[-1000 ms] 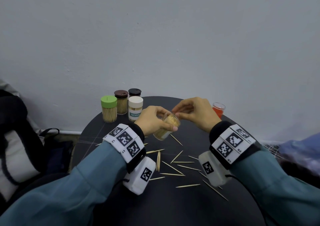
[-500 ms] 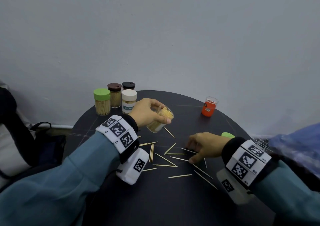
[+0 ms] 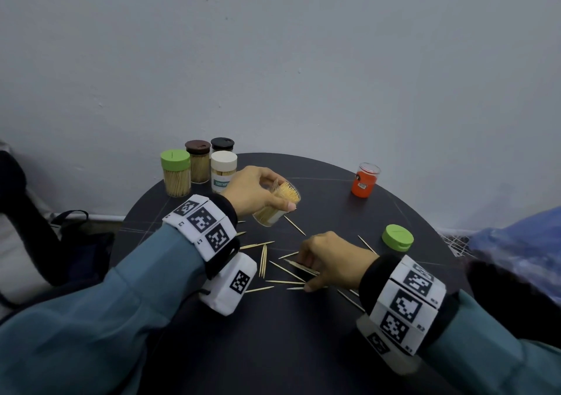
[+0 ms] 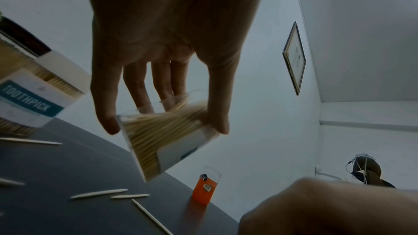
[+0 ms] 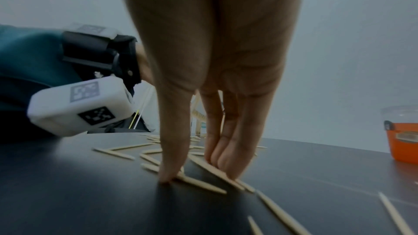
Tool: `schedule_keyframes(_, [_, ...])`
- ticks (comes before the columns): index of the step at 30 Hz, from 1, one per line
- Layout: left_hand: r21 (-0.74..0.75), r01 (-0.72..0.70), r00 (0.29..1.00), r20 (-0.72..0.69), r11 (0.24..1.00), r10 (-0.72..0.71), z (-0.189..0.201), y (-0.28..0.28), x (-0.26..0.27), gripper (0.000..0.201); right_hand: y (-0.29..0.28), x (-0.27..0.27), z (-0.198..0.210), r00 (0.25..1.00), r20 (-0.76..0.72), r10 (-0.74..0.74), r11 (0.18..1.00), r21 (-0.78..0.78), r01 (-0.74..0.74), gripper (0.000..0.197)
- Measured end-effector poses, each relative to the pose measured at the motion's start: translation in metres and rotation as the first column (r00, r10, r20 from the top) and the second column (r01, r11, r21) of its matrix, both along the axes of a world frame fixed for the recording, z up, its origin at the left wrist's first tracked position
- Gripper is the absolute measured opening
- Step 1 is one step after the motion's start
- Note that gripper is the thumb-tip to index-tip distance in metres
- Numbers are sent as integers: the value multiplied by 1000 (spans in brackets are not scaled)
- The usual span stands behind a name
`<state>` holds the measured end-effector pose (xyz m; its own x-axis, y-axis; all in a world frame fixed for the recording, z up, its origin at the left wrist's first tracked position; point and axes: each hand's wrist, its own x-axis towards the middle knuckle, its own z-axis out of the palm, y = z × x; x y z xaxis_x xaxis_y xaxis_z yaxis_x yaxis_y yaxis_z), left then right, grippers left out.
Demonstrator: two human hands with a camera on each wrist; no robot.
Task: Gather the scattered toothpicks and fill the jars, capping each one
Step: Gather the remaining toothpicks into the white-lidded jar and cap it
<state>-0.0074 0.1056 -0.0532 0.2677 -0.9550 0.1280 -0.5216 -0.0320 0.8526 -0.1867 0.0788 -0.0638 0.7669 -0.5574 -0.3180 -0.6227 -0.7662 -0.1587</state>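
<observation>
My left hand [image 3: 282, 194] grips an uncapped clear jar [image 3: 270, 214] packed with toothpicks, held tilted a little above the round black table [image 3: 303, 349]. The left wrist view shows the thumb and fingers of that hand [image 4: 167, 119] wrapped round the jar [image 4: 158, 142]. Loose toothpicks [image 3: 263, 261] lie scattered in the middle of the table. My right hand [image 3: 305, 273] arches over them. In the right wrist view its thumb and straight fingers [image 5: 199, 176] press down on separate toothpicks [image 5: 199, 183], with a gap between thumb and fingers.
Capped jars stand at the back left: green-lidded [image 3: 176, 173], brown-lidded [image 3: 198, 161], black-lidded [image 3: 222, 144] and white-lidded [image 3: 223, 168]. An uncapped orange jar [image 3: 365, 180] stands at the back right. A loose green lid [image 3: 397, 237] lies right of my right hand. A dark bag sits left of the table.
My right hand has dropped from the mouth of the held jar down onto the loose toothpicks. The left hand keeps holding the tilted jar.
</observation>
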Motion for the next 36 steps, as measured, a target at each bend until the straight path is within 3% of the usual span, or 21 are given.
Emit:
schedule_keyframes(4, [-5, -7, 1000, 5, 1000, 7, 0, 0, 1, 52, -2, 2, -2, 998, 63, -27, 1000, 6, 26, 29])
schedule_keyframes(11, [7, -6, 999, 36, 1000, 5, -1, 0, 1, 54, -1, 8, -4, 998, 58, -16, 998, -63, 20, 9])
schedule_keyframes(23, [22, 0, 999, 38, 1000, -1, -1, 0, 1, 55, -1, 20, 6, 990, -141, 10, 991, -127, -28, 22])
schedule_keyframes(36, [29, 2, 998, 64, 1000, -4, 0, -1, 0, 54, -11, 7, 8, 992, -116, 45, 996, -70, -53, 18])
